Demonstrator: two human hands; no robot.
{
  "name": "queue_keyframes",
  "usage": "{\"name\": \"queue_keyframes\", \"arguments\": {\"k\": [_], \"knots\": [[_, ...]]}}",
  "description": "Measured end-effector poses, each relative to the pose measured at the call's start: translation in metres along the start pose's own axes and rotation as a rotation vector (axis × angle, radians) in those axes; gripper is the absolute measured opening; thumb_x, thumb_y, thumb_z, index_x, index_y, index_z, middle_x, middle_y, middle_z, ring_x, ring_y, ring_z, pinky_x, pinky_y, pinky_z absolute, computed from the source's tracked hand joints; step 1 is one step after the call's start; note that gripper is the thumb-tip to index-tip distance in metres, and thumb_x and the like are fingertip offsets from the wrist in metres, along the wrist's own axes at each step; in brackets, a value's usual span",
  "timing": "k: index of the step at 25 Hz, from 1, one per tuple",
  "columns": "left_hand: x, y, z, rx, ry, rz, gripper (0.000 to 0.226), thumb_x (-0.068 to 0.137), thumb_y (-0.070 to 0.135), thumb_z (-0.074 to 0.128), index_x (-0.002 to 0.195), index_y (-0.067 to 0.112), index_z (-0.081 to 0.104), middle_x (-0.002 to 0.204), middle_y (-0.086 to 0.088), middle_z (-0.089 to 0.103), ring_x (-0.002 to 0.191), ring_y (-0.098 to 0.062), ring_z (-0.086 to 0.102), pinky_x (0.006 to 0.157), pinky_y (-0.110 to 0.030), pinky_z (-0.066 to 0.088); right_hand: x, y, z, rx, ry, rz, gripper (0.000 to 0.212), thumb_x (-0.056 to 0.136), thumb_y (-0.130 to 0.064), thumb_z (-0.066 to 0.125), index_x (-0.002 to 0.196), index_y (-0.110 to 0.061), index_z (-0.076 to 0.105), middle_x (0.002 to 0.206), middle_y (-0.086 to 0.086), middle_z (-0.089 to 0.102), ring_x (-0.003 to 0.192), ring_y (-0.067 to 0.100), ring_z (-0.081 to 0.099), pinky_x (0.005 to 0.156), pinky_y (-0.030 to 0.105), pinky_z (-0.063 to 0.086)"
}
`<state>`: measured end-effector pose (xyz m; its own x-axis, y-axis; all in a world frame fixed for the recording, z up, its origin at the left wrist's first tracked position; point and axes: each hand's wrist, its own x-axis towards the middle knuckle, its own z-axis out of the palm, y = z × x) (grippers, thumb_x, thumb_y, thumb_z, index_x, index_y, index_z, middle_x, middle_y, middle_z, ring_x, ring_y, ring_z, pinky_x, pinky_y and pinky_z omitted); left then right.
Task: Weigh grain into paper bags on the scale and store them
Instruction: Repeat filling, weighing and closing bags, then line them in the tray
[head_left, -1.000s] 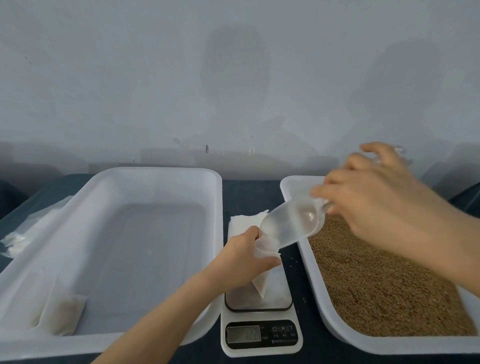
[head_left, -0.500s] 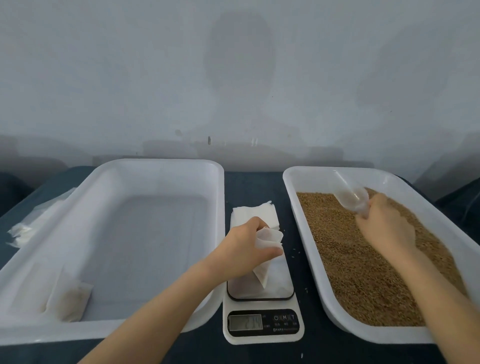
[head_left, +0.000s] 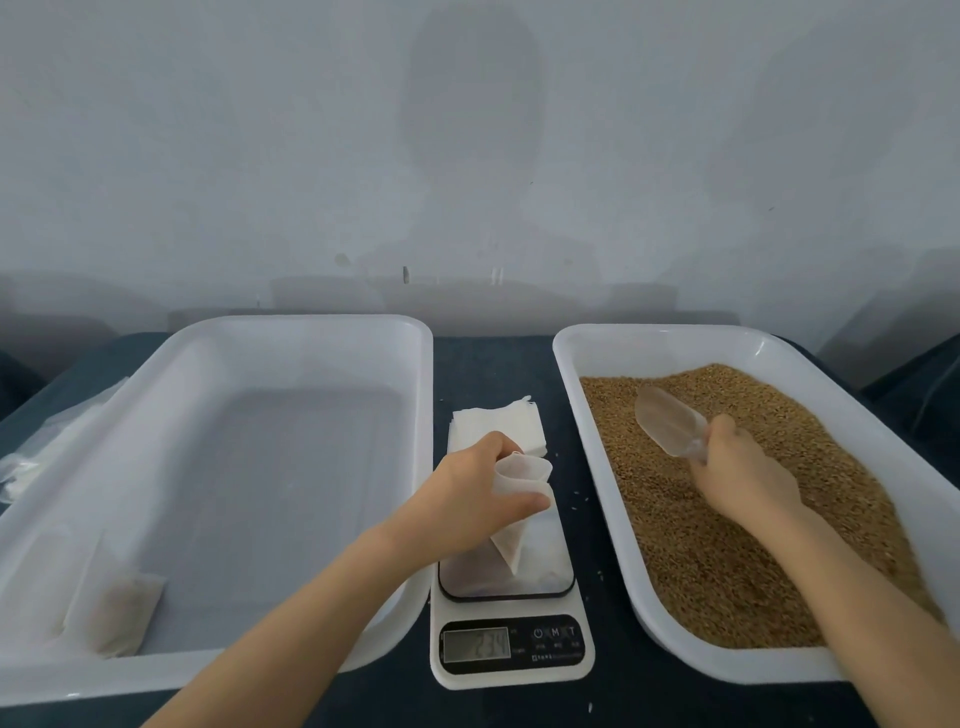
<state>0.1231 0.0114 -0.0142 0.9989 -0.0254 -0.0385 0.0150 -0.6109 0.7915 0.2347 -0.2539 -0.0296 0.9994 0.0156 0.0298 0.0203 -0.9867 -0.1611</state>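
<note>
Dark table (head_left: 493, 364), paper bag (head_left: 522, 478) between left hand (head_left: 467, 499) fingers (head_left: 501, 447), scoop (head_left: 667, 421) in right hand (head_left: 737, 467)

The scale (head_left: 511, 610) was white with a black control panel and a grey display. The left tray (head_left: 208, 327) and right tray (head_left: 649, 332) flanking the scale were plain white, the grain (head_left: 727, 545) golden-brown. The paper bag (head_left: 522, 475) was white, the scoop (head_left: 667, 423) clear, the tabletop (head_left: 491, 364) dark blue.
</note>
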Motion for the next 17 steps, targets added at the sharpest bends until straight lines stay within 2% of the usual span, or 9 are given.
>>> {"name": "queue_keyframes", "arguments": {"k": [4, 9, 14, 17], "knots": [[0.0, 0.0, 0.0, 0.005, -0.002, -0.01, 0.039, 0.079, 0.055, 0.065, 0.106, 0.037, 0.042, 0.094, 0.021, 0.051, 0.081, -0.005, 0.055, 0.059, -0.011, 0.039, -0.001, -0.004, 0.004, -0.011, -0.036, -0.033, 0.022, 0.098, -0.025, 0.041, 0.111, -0.007, 0.039, 0.097, 0.008, 0.051, 0.072, 0.022, 0.052, 0.057, 0.032, 0.039], [0.0, -0.001, 0.0, -0.004, -0.002, -0.008, 0.039, 0.079, 0.055, 0.065, 0.105, 0.038, 0.042, 0.094, 0.021, 0.051, 0.08, -0.004, 0.055, 0.059, -0.012, 0.04, -0.002, -0.008, 0.006, 0.092, -0.076, -0.069, 0.019, 0.097, -0.029, 0.044, 0.104, -0.012, 0.04, 0.091, 0.005, 0.056, 0.07, 0.018, 0.058, 0.057, 0.034, 0.049], [0.0, -0.001, 0.0, -0.006, -0.005, -0.002, 0.04, 0.08, 0.053, 0.066, 0.108, 0.036, 0.042, 0.097, 0.018, 0.052, 0.083, -0.004, 0.055, 0.061, -0.012, 0.042, -0.002, -0.012, 0.002, 0.364, -0.134, 0.006, 0.021, 0.095, -0.034, 0.049, 0.1, -0.013, 0.044, 0.08, 0.003, 0.061, 0.06, 0.015, 0.061, 0.042, 0.023, 0.042], [0.0, -0.001, 0.001, -0.013, -0.009, -0.003, 0.04, 0.08, 0.051, 0.066, 0.108, 0.036, 0.042, 0.099, 0.016, 0.052, 0.084, -0.006, 0.056, 0.062, -0.012, 0.042, -0.002, -0.011, 0.0, 0.515, -0.171, 0.074, 0.025, 0.091, -0.04, 0.055, 0.101, -0.019, 0.046, 0.078, 0.004, 0.064, 0.045, 0.009, 0.058, 0.035, 0.019, 0.038]]}}
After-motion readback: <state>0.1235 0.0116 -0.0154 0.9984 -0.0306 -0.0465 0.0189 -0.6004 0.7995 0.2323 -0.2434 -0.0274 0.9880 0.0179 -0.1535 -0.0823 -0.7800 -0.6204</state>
